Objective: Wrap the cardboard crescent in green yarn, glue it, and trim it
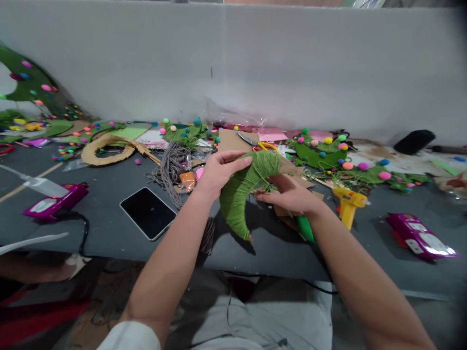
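No text or numbers legible; pale patches on left purple device (69,200), right purple device (419,235) unreadable.

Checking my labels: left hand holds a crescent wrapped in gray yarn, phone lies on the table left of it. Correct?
Not gray: the head view shows green yarn on the crescent. Left hand and phone are as you said.

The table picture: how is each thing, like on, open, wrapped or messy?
Green crescent: wrapped in yarn, held up.
Left hand: gripping the crescent.
Right hand: fingers partly curled by its inner edge.
Phone: lying flat, screen dark.
Gray yarn: loose, heaped.
Scissors: lying down, can't tell if open.
Glue gun: on the table, not held.
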A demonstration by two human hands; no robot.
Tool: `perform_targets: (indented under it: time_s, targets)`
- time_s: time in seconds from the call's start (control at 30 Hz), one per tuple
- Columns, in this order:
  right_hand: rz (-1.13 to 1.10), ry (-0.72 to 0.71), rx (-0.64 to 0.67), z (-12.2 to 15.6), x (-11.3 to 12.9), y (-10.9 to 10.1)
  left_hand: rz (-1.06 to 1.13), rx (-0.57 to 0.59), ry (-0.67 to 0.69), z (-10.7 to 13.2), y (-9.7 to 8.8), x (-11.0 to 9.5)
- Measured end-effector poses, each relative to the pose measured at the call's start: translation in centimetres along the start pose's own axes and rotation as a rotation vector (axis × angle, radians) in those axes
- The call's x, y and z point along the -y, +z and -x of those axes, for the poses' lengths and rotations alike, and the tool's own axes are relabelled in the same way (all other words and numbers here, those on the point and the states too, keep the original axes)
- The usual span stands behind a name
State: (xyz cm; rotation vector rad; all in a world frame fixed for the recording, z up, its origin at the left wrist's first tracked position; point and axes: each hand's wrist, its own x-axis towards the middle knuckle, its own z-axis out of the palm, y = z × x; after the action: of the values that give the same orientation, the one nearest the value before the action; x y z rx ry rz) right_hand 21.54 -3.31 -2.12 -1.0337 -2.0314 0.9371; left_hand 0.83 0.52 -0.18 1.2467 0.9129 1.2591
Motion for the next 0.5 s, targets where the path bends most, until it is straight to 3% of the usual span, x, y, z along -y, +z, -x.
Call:
perform_targets:
  time_s: [0.1,0.2,0.5]
  targets:
    - [-0.217,0.0,0.07,-0.2,0.8,0.2,0.035,0.03,-0.012,0.1,0.3,0.1]
    - [-0.225,0.059,0.037,-0.2,1.7,0.2,0.02,0.003,0.005,0.1,0.0,0.0]
    - [0.319,-0.002,-0.089,0.0,2.8,0.4,-0.196,-0.142,0.204,-0.4,-1.2,0.5]
